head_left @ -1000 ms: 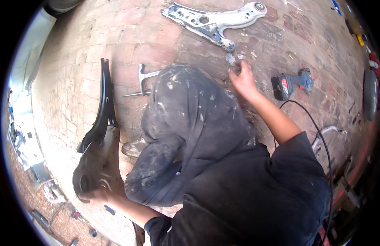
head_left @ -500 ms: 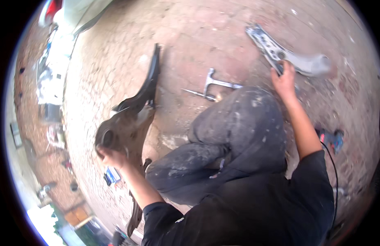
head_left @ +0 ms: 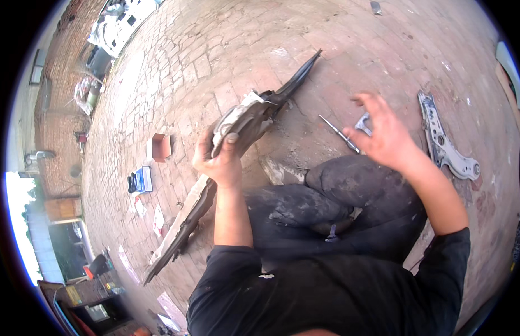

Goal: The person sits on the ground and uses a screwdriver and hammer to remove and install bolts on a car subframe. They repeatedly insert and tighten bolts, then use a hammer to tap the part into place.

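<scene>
My left hand (head_left: 219,163) grips the middle of a long, dirty metal car subframe (head_left: 246,126). The subframe is tilted up on edge, one dark pointed arm reaching far right and the other end low at the left. My right hand (head_left: 383,137) is raised with nothing in it, fingers apart, above the ground by my knee. Below it lie a thin pointed rod tool (head_left: 338,133) and a silver T-shaped tool (head_left: 363,123), partly hidden by the fingers. To the right, a silver control arm (head_left: 436,134) rests on the bricks, touched by neither hand.
On the brick paving (head_left: 170,84) at the left stand an open cardboard box (head_left: 159,148) and a blue and white box (head_left: 141,180). Scraps of paper lie near them. My bent legs (head_left: 305,207) take up the middle. White bundled items (head_left: 120,28) stand far left.
My right hand has let go of the control arm, now lying on the ground, and moved left. My left hand has tipped the subframe up and moved it right. The view has turned.
</scene>
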The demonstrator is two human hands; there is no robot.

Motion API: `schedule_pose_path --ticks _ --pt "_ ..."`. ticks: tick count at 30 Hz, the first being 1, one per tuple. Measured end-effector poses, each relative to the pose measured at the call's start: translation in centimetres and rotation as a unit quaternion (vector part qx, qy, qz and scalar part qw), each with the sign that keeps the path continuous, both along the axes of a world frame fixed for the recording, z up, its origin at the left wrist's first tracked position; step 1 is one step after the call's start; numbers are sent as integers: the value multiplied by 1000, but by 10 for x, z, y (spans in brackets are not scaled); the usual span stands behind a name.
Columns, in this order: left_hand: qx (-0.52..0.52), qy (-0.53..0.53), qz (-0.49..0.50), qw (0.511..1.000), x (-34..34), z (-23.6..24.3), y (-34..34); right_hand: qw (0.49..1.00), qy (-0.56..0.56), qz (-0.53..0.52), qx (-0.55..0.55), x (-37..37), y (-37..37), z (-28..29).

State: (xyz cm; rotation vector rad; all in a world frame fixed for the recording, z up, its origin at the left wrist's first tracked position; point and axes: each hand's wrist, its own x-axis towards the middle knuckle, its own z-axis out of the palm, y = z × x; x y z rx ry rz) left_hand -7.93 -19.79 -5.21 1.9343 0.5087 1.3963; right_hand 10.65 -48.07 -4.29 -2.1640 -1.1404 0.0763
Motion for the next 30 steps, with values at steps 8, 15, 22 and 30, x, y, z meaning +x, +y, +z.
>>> schedule_pose_path --ticks 8,15,22,30 --pt "113 51 -46 991 -9 1 -10 911 15 339 232 -18 137 0" --pt "147 30 -71 986 -12 -5 -17 877 73 323 349 -28 156 -52" --pt "96 15 -131 987 -15 -9 -28 885 221 276 301 -16 129 -84" --pt "95 96 -94 986 -107 -4 -6 876 229 258 337 -32 121 -68"
